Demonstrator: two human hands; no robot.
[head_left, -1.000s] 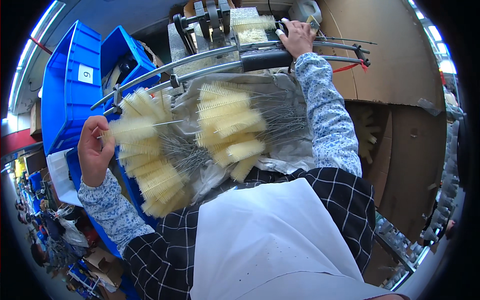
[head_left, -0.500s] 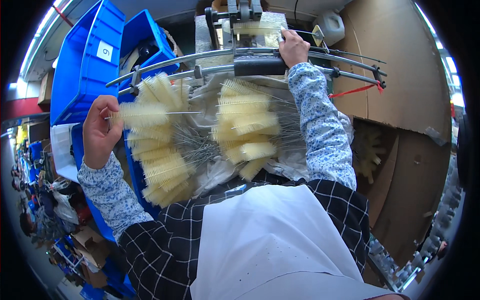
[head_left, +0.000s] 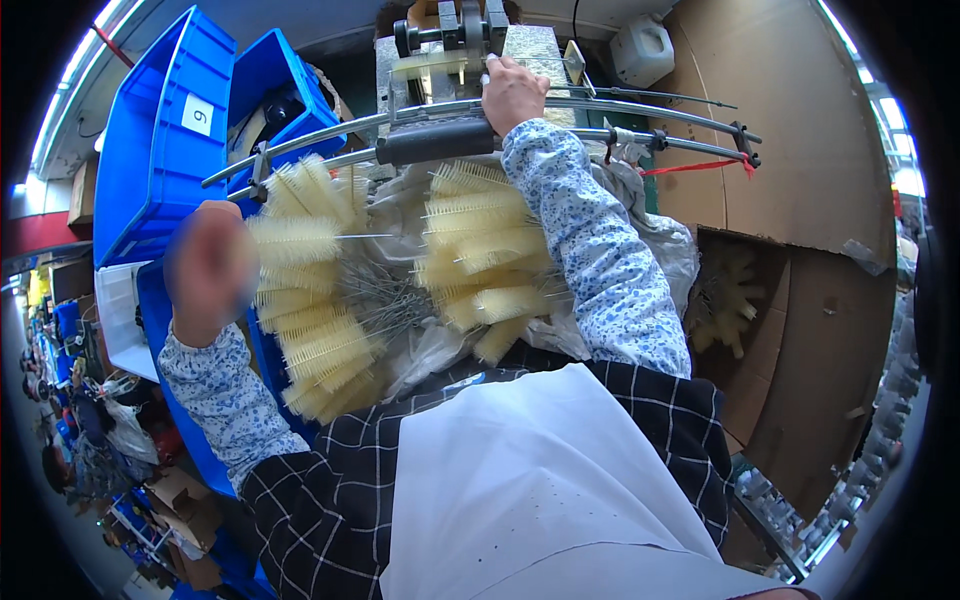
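Note:
My left hand (head_left: 210, 272), blurred, is at the left beside a pile of brushes. A cream bottle brush (head_left: 295, 241) juts rightward from its fingers, the bare wire stem pointing to the middle. My right hand (head_left: 514, 92) is closed over the sliding carriage, just behind its black padded roll (head_left: 436, 142); the fingertips are partly hidden. Beyond it, another cream brush (head_left: 425, 66) lies crosswise in the carriage, near the dark wheel of the machine (head_left: 470, 30). Brushes with wire stems form a left pile (head_left: 325, 345) and a middle pile (head_left: 485, 245) on pale cloth.
Two curved metal rails (head_left: 620, 104) cross in front of the machine. Blue bins (head_left: 165, 150) stand at the left, with a white tub (head_left: 125, 320) below. Cardboard (head_left: 800, 130) walls the right side, where more brushes (head_left: 730, 300) lie in a box. A white jug (head_left: 642, 50) stands behind.
My right hand and the carriage have slid left along the rails, carrying the loaded brush toward the wheel. My left hand, with its brush, has shifted slightly and is now blurred.

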